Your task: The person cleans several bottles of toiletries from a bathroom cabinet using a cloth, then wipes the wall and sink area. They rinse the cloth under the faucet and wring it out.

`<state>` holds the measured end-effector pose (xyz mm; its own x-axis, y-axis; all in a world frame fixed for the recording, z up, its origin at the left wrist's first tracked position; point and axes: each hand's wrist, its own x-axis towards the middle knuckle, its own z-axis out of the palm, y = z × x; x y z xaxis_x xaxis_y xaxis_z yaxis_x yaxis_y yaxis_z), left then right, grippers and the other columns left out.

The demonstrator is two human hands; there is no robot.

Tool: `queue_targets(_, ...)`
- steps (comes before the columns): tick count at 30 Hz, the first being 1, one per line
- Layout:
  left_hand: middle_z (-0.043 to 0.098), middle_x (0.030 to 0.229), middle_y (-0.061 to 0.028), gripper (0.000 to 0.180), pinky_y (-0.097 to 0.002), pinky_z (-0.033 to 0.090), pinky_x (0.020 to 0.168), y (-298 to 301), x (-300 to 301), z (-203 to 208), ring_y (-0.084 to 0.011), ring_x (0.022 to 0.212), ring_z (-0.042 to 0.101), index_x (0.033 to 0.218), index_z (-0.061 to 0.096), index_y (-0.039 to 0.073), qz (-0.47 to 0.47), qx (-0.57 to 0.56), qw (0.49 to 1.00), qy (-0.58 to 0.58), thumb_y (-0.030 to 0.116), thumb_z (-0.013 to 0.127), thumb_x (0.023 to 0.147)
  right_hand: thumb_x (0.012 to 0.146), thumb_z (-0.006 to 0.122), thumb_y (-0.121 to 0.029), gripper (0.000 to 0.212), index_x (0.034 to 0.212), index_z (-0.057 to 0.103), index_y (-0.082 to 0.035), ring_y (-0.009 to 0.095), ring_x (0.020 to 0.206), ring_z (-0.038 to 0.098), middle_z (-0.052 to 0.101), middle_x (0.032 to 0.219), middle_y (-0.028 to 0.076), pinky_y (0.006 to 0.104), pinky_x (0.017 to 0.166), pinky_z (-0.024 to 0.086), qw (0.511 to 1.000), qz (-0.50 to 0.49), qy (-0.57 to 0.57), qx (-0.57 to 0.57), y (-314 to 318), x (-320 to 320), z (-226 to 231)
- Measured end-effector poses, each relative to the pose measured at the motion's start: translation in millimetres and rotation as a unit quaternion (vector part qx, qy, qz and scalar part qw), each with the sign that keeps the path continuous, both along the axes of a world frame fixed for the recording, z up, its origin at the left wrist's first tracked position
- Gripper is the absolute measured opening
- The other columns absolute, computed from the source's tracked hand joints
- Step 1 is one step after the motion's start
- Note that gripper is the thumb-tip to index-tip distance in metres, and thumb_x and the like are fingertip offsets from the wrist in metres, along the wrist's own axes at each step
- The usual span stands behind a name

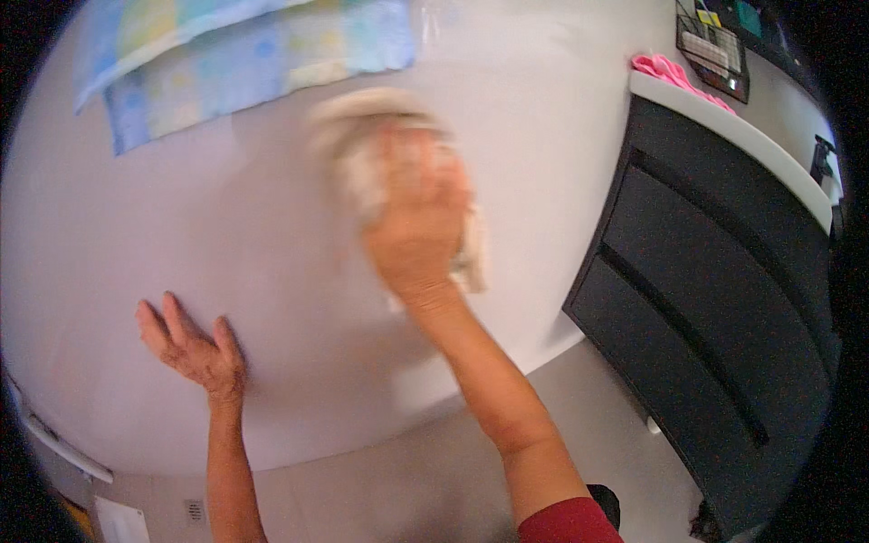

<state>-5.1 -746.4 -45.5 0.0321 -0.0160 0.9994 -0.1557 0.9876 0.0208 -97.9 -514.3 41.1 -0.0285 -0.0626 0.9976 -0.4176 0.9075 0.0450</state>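
Note:
My right hand (418, 213) presses a cream cloth (362, 107) against a broad white wall (272, 226). Both hand and cloth are smeared by motion. Its fingers lie over the cloth, which bunches out above the fingertips and down past the wrist on the right. Lower and to the left, my left hand (193, 348) rests on the same wall with its fingers apart and nothing in it. Above the cloth hangs a blue, yellow and white patterned towel (262, 68), its lower edge not far from the cloth.
On the right stands a dark drawer cabinet (706, 271) with a white top (742, 127). A pink cloth (665, 68) lies on that top, beside a black wire basket (715, 54). Grey floor (597, 416) shows below, with a small floor drain (195, 512) at the lower left.

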Motion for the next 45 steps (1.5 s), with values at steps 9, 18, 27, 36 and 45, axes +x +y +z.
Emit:
queue_targets(9, 0.019, 0.14, -0.0196, 0.059, -0.0439, 0.015, 0.105, 14.2, -7.0, 5.9, -0.0323, 0.13, 0.018, 0.133, 0.032, 0.003, 0.007, -0.019, 1.0, -0.004, 0.038, 0.044, 0.087, 0.082, 0.05, -0.028, 0.062, 0.129, 0.025, 0.003, 0.034, 0.108, 0.034, 0.029, 0.12, 0.022, 0.046, 0.095, 0.028, 0.778, 0.025, -0.206, -0.594, 175.2, -70.0, -168.2)
queue_targets(18, 0.02, 0.14, -0.0197, 0.059, -0.0432, 0.015, 0.105, 5.6, -12.6, 6.8, -0.0316, 0.13, 0.019, 0.133, 0.032, 0.003, 0.008, -0.017, 1.0, -0.013, 0.034, 0.047, 0.086, 0.077, 0.059, -0.018, 0.071, 0.134, 0.021, 0.001, 0.037, 0.117, 0.029, 0.028, 0.128, 0.023, 0.0476, 0.1, 0.023, 0.788, 0.072, -0.255, -0.555, 127.9, -55.5, -149.5)
queue_targets(27, 0.02, 0.14, -0.02, 0.059, -0.0417, 0.016, 0.105, -15.0, -12.7, 17.0, -0.0319, 0.129, 0.019, 0.133, 0.033, 0.001, 0.005, -0.013, 1.0, -0.015, 0.033, 0.048, 0.086, 0.068, 0.064, -0.012, 0.079, 0.133, 0.022, -0.001, 0.04, 0.118, 0.026, 0.026, 0.125, 0.022, 0.0516, 0.1, 0.018, 0.99, 0.061, -0.1, -0.082, 40.1, -30.9, -98.3)
queue_targets(36, 0.024, 0.139, -0.0188, 0.059, -0.0421, 0.017, 0.105, -24.6, 18.5, 48.1, -0.0307, 0.128, 0.022, 0.133, 0.035, 0.003, -0.02, 0.005, 1.0, 0.01, 0.041, 0.044, 0.088, 0.077, 0.056, -0.016, 0.067, 0.13, 0.023, 0.007, 0.034, 0.118, 0.031, 0.03, 0.124, 0.025, 0.0444, 0.1, 0.023, 0.761, 0.091, -0.17, -0.619, 147.2, -49.6, -220.0)
queue_targets(45, 0.021, 0.138, -0.02, 0.056, -0.0419, 0.016, 0.106, -35.4, 32.1, 76.9, -0.0308, 0.129, 0.02, 0.133, 0.033, 0.001, -0.018, -0.022, 1.0, -0.004, 0.035, 0.045, 0.088, 0.085, 0.042, -0.049, 0.059, 0.132, 0.034, -0.015, 0.031, 0.116, 0.039, 0.041, 0.128, 0.014, 0.0458, 0.094, 0.035, 0.3, 0.288, -0.307, -0.856, 194.8, -31.0, -409.5)
